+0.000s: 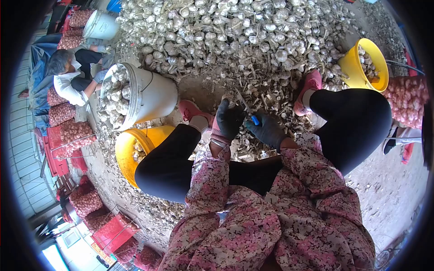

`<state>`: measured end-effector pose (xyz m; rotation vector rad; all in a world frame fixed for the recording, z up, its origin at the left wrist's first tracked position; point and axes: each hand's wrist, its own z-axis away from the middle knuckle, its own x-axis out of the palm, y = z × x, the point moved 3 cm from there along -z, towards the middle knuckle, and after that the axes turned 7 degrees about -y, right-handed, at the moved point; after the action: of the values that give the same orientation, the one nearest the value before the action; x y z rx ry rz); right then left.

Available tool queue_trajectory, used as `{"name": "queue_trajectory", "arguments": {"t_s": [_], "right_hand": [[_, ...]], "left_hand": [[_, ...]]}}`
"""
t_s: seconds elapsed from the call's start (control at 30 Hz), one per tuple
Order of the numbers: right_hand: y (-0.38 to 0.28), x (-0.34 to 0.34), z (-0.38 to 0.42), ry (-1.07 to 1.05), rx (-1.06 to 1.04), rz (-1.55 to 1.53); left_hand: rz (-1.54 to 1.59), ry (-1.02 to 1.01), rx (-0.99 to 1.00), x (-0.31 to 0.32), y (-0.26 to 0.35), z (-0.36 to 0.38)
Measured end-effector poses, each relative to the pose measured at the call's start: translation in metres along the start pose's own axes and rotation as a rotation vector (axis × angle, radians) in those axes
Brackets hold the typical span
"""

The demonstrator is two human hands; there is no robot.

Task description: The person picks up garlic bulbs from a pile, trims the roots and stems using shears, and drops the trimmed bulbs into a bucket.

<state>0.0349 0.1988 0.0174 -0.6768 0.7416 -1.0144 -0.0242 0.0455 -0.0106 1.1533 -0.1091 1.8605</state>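
Observation:
My left hand (228,121), in a dark work glove, is closed around what looks like a garlic bulb (231,101), mostly hidden by the fingers. My right hand (268,131), gloved too, grips a small knife (255,120) by its blue handle. The thin blade points up and left, close to my left hand. Beneath both hands, garlic skins and cut stalks cover the ground between my pink shoes. A large heap of garlic bulbs (235,31) with stalks lies just beyond.
At left stand a white bucket (156,95) full of garlic and a yellow bucket (126,156). Another yellow bucket (346,67) is at right, beside a red mesh sack (407,101). A co-worker (72,86) sits far left near several filled sacks (74,135).

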Motion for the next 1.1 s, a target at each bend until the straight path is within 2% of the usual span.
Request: {"name": "queue_trajectory", "arguments": {"t_s": [0.03, 0.07, 0.1, 0.13, 0.17, 0.2, 0.23, 0.27, 0.3, 0.33, 0.37, 0.43, 0.47, 0.5, 0.53, 0.57, 0.6, 0.67, 0.7, 0.73, 0.77, 0.8, 0.83, 0.9, 0.97, 1.03, 1.07, 1.1], "right_hand": [[-0.001, -0.001, 0.001, 0.053, -0.055, 0.028], [0.0, -0.001, 0.001, 0.104, -0.108, 0.055], [0.005, 0.001, -0.001, 0.103, -0.112, 0.057], [0.013, 0.001, -0.006, 0.129, -0.064, -0.025], [0.018, 0.001, -0.009, 0.157, -0.015, -0.109], [0.013, -0.002, -0.009, 0.159, -0.015, -0.112], [0.011, -0.004, -0.008, 0.099, 0.033, -0.391], [0.01, -0.002, -0.008, 0.035, 0.084, -0.671], [0.008, 0.0, -0.01, 0.034, 0.087, -0.673], [0.003, 0.0, -0.013, 0.047, 0.019, -0.802], [0.001, -0.001, -0.015, 0.061, -0.052, -0.93], [0.008, 0.001, -0.018, 0.089, -0.004, -1.025], [0.009, 0.004, -0.027, 0.099, 0.033, -1.113], [0.026, 0.009, -0.043, 0.068, -0.046, -1.13], [0.044, 0.009, -0.057, 0.023, -0.13, -1.148], [0.041, 0.004, -0.058, 0.044, -0.051, -0.853], [0.036, -0.003, -0.055, 0.08, 0.016, -0.556], [0.014, -0.013, -0.039, 0.387, -0.245, 0.448], [0.013, -0.007, -0.037, 0.382, -0.266, 0.452], [0.02, -0.004, -0.038, 0.344, -0.166, 0.353], [0.029, 0.0, -0.04, 0.302, -0.056, 0.256], [0.039, 0.006, -0.048, 0.273, -0.048, 0.167], [0.036, 0.005, -0.049, 0.271, -0.042, 0.174], [0.023, 0.011, -0.045, 0.032, 0.031, -0.385], [0.007, 0.007, -0.041, 0.029, 0.048, -0.514], [0.003, 0.003, -0.042, 0.027, 0.058, -0.645], [0.006, 0.003, -0.044, -0.027, 0.127, -0.921], [0.007, 0.004, -0.047, -0.084, 0.195, -1.196]], "left_hand": [[-0.01, -0.113, -0.01, 0.0, 0.002, 0.0], [-0.009, -0.114, -0.005, 0.001, 0.003, 0.001], [0.116, -0.069, 0.013, 0.0, 0.004, 0.002], [0.238, -0.025, 0.029, 0.0, 0.006, 0.003], [0.233, -0.027, 0.029, -0.007, 0.007, 0.001], [-0.574, -0.036, 0.277, -0.014, 0.015, 0.0], [-1.382, -0.041, 0.515, -0.016, 0.017, 0.001], [-1.381, -0.039, 0.511, -0.012, 0.015, 0.003], [-0.863, -0.1, 0.456, -0.005, 0.013, 0.005], [-0.346, -0.153, 0.388, 0.001, 0.009, 0.004], [-0.347, -0.153, 0.386, -0.004, 0.002, -0.001], [-0.652, -0.214, 0.47, -0.022, -0.014, -0.012], [-0.602, -0.157, 0.335, -0.03, -0.016, -0.013], [-0.611, -0.135, 0.299, -0.039, -0.019, -0.015], [-0.843, -0.019, 0.389, -0.059, -0.02, -0.018], [-0.917, -0.011, 0.448, -0.04, -0.013, -0.006], [-0.658, -0.067, 0.445, -0.052, -0.015, -0.016], [-0.485, 0.029, 0.499, -0.029, 0.014, -0.003], [-0.45, 0.065, 0.53, -0.017, 0.035, 0.001], [-0.444, 0.053, 0.61, -0.007, 0.057, 0.011], [-0.589, 0.142, 0.688, -0.001, 0.084, 0.022], [-0.975, 0.193, 0.9, -0.019, 0.109, 0.027], [-0.382, 0.036, 0.718, -0.039, 0.143, 0.026], [-0.044, -0.179, 0.896, -0.013, 0.209, 0.048], [0.18, -0.088, 0.919, 0.02, 0.252, 0.076], [0.127, -0.136, 0.942, 0.014, 0.271, 0.068], [0.043, -0.32, 0.852, 0.005, 0.269, 0.05], [-0.018, -0.207, 0.789, -0.006, 0.258, 0.027]]}}
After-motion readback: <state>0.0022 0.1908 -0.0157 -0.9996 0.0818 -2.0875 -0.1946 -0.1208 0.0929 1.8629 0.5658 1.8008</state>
